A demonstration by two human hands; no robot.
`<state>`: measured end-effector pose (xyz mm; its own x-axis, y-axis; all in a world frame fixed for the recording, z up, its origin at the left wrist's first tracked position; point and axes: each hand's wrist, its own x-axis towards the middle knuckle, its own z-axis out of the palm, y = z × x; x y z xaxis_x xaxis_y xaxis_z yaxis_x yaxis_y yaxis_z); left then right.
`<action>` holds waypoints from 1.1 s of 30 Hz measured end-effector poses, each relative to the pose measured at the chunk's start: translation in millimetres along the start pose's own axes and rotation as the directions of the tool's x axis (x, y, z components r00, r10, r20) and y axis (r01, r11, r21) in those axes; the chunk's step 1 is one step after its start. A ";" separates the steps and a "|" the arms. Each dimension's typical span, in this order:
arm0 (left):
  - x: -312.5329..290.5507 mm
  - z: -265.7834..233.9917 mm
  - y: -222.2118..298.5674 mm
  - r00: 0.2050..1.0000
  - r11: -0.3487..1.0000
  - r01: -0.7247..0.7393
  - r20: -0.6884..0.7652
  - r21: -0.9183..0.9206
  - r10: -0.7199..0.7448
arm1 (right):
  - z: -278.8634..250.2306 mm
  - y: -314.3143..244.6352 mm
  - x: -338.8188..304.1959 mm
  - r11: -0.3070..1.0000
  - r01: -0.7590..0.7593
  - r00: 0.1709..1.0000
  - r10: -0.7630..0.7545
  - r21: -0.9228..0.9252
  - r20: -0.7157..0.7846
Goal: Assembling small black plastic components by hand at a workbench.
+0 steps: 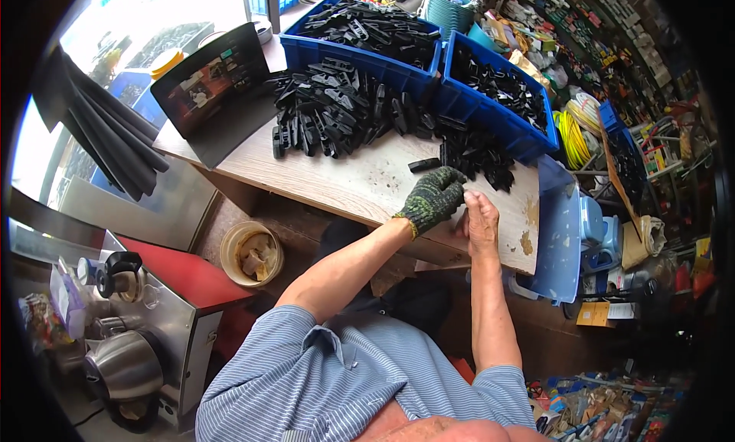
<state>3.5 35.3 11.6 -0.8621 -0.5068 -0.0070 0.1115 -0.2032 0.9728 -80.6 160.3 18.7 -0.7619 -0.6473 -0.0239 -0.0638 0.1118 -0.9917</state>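
Note:
My left hand, in a dark green and black patterned knit glove, is over the front of the table with its fingers curled in. What it holds, if anything, is hidden. Close beside it is my bare right hand, fingers bent and pressed together, and anything between them is too small to make out. A single black plastic piece lies just beyond the gloved fingers. Behind my hands is a small heap of black pieces. A larger pile of long black plastic pieces spreads to the left.
Two blue crates full of black pieces stand along the table's back. A tablet leans at the left end. Below are a bucket and a kettle. A blue plastic bin adjoins the table's right end.

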 end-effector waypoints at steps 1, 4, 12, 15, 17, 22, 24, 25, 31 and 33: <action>1.0 -1.1 -1.4 1.000 1.000 0.021 -0.013 -0.008 -0.021 | 0.7 6.5 2.1 1.000 0.006 1.000 -0.006 0.005 0.024; 4.5 3.8 -7.8 0.997 0.996 0.073 -0.014 -0.055 -0.074 | 2.4 20.5 6.8 0.981 0.187 0.981 -0.189 -0.055 -0.038; 0.5 -34.6 16.4 0.795 0.467 -0.151 -0.174 0.871 0.581 | 6.2 3.4 -6.8 0.994 -0.022 0.993 0.034 0.105 -0.110; 11.9 -58.9 9.1 0.855 0.144 -0.124 0.032 0.982 0.518 | 13.9 8.0 -3.8 0.970 -0.068 0.962 0.125 0.232 -0.241; 13.6 -57.8 2.5 0.837 0.129 -0.164 0.069 0.978 0.544 | 9.9 10.1 -6.2 0.972 -0.074 0.964 0.127 0.223 -0.232; 16.5 -54.9 -15.1 0.801 0.201 -0.365 0.196 0.909 0.565 | 4.2 18.8 -4.2 0.955 -0.059 0.952 0.141 0.292 -0.270; -2.4 -47.7 2.7 0.882 0.429 -0.377 0.176 0.821 0.438 | 12.2 11.3 -0.9 0.946 -0.103 0.902 0.218 0.306 -0.372; -10.5 -46.2 4.0 0.896 0.498 -0.392 0.198 0.774 0.397 | 12.8 9.3 -0.2 0.957 -0.063 0.919 0.166 0.283 -0.359; -21.1 -16.0 -5.5 0.881 0.630 -0.471 0.288 0.617 0.376 | 22.8 -1.4 0.8 0.957 -0.005 0.888 0.137 0.289 -0.438; -18.8 -6.1 -5.9 0.912 0.716 -0.409 0.228 0.566 0.340 | 14.6 6.2 -1.8 0.960 -0.003 0.892 0.130 0.281 -0.433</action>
<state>22.1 40.9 4.5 -0.8612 -0.3403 0.3775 0.1520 0.5362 0.8303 -70.1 151.2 10.8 -0.9670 -0.2365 -0.0951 0.1223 -0.1031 -0.9871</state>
